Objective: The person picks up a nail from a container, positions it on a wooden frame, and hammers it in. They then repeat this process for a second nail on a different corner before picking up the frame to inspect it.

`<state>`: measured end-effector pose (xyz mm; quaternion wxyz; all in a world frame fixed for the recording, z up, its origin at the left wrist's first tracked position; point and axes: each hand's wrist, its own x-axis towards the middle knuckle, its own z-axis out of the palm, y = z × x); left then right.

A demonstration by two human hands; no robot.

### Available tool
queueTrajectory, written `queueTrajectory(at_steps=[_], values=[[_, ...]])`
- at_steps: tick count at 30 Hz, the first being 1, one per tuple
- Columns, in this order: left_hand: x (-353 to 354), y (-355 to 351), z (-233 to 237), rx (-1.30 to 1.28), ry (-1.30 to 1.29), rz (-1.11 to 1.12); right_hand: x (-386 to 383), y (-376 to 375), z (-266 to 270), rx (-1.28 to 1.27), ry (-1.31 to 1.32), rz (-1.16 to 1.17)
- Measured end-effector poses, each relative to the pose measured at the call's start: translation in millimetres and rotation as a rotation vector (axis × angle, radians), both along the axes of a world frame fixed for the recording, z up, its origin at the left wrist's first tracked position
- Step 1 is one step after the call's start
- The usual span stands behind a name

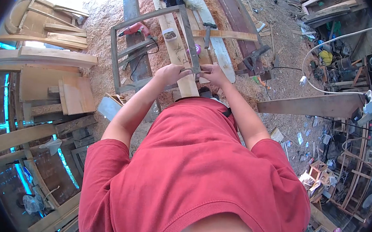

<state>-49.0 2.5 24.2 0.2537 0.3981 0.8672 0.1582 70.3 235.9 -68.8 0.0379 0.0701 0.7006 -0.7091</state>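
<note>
My left hand [172, 74] is closed at the near right corner of a grey wooden frame [187, 34], on its left side. From the other side, my right hand [215, 75] pinches the same corner, fingers bent inward. Whether a small part sits between the fingertips is too small to tell. The frame lies across long planks [163, 19]. Inside its outline are a pink power drill [137, 29] and a white tub [169, 35] of small brownish pieces. Just right of the frame lie a hammer [208, 33] and a pink round object [197, 49].
A dark tool [254, 59] rests right of the planks, near a curved wooden strip [228, 34]. Wood pieces [77, 95] are stacked at left. On the right, a white cable [307, 67] runs to a power strip [368, 107] by a board [311, 104]. Shavings cover the ground.
</note>
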Motion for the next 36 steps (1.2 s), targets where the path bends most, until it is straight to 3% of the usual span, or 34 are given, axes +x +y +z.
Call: queueTrajectory(at_steps=[11, 25, 28, 36], values=[[5.0, -2.2, -15.0, 0.063, 0.025, 0.036, -1.7, 2.3, 6.5, 0.062, 0.012, 0.036], [4.8, 1.5, 5.0, -0.007, -0.007, 0.011, 2.9, -1.6, 5.7, -0.015, 0.055, -0.007], [5.9, 1.3, 1.2, 0.014, 0.006, 0.021, 4.2, 2.4, 6.6, 0.224, 0.044, -0.047], [4.9, 4.4, -6.6, -0.008, 0.002, 0.029, -18.2, 24.8, -63.8, 0.121, -0.069, -0.314]])
